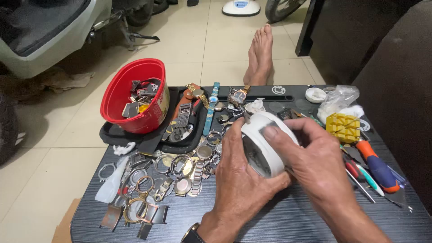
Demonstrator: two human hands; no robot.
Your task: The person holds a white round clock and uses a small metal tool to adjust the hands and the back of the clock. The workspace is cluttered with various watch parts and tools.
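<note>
Together, two hands, left hand (240,180) and right hand (315,164), fingers gripping one white round case (265,144), one red bowl (118,92)

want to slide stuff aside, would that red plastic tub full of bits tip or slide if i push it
The red plastic tub already leans on the black tray edge, so it would probably tip rather than slide. Its load of metal parts likely makes it heavy and apt to spill.

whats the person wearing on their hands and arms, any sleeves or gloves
No gloves and no sleeves in view: both forearms are bare down to the frame edge. The left hand has a wristwatch on its wrist, with a dark strap and a metal-coloured case edge. The right hand shows no ring, band or watch.
</note>
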